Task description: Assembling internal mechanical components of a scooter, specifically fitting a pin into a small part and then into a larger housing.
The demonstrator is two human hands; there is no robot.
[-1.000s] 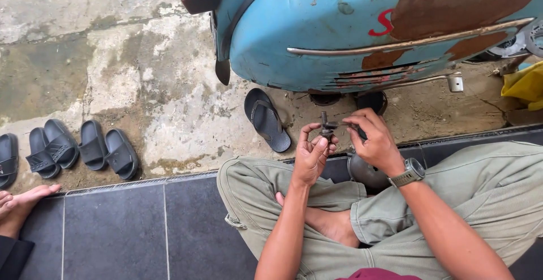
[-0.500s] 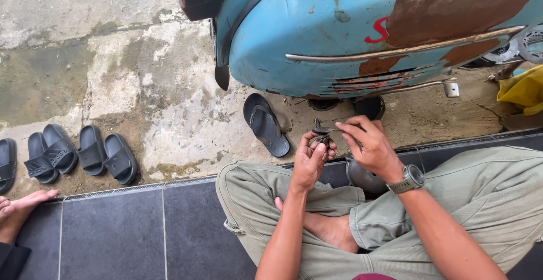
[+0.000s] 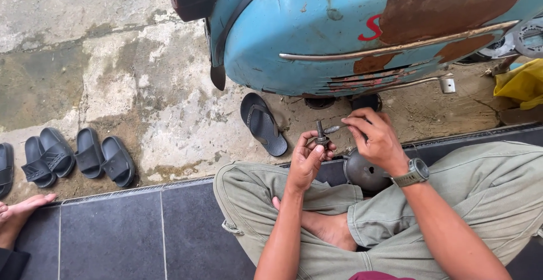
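I sit cross-legged on a dark tiled step beside a rusty blue scooter [image 3: 362, 31]. My left hand [image 3: 308, 161] grips a small grey metal part with a threaded stud [image 3: 320, 136] sticking up. My right hand [image 3: 376, 138], with a watch on its wrist, pinches a thin metal tool [image 3: 334, 128] whose tip touches the part. Below my hands a dark round metal cover [image 3: 362, 172] rests by my knee.
A dark sandal [image 3: 264, 123] lies on the concrete under the scooter. Several more dark sandals [image 3: 73, 155] sit at the left. Another person's bare foot [image 3: 20, 212] rests on the tiled step [image 3: 113, 235] at bottom left. Something yellow [image 3: 523, 82] lies at the right edge.
Both hands have stayed together over the small part, shifting slightly as the right hand works the tool. The foot at the left has moved a little.
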